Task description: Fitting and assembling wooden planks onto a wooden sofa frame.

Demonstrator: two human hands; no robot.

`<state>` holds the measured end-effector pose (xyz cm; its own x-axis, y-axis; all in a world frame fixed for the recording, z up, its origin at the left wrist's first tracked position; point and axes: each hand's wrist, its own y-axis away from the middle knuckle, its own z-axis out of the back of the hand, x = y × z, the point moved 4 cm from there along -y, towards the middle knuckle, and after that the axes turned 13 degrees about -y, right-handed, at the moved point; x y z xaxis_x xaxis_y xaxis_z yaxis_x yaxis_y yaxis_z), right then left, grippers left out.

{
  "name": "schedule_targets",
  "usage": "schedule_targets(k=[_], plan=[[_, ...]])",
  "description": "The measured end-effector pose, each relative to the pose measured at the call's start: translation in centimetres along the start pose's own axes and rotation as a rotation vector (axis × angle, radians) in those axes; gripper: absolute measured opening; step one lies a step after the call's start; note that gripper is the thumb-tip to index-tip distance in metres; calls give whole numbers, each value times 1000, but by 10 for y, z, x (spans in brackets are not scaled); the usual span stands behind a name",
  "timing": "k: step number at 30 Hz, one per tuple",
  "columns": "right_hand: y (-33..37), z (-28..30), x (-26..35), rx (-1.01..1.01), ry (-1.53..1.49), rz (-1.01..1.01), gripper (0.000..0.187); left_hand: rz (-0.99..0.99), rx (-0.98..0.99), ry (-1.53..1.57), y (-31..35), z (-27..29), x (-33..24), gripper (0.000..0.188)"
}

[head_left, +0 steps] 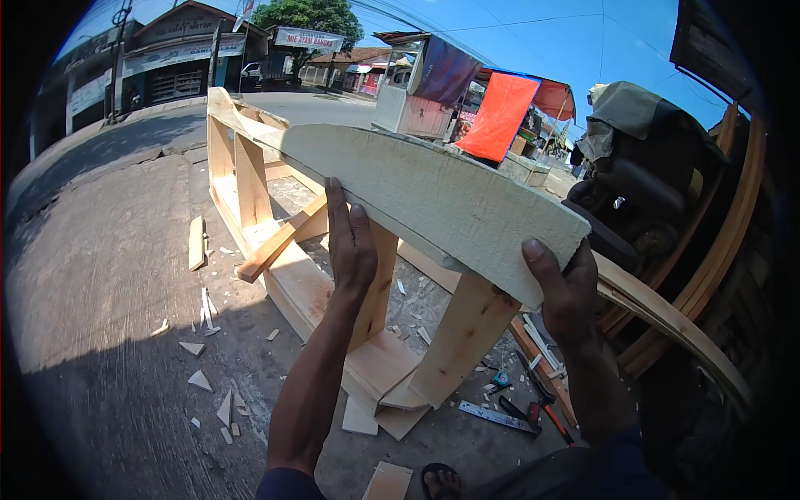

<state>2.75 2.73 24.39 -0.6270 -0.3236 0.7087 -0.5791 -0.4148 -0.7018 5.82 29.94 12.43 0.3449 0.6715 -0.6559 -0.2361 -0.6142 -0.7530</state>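
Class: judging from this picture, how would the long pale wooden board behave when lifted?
The board probably stays stiff: it spans left hand to right hand without sagging. Its rough face likely resists slipping. Its length may make it unwieldy.

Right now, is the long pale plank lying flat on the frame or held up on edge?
Held up, tilted. The plank shows its broad face; left hand grips its lower edge, right hand its near end, above the wooden frame.
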Motion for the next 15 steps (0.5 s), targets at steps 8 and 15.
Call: schedule_targets(k=[8,15], plan=[[-4,-1,-7,14,-26,11,41,-173,17,-113,6,-2,-8,83],[0,-9,3,99,89,62,45,-175,-158,-401,-9,-7,1,90]])
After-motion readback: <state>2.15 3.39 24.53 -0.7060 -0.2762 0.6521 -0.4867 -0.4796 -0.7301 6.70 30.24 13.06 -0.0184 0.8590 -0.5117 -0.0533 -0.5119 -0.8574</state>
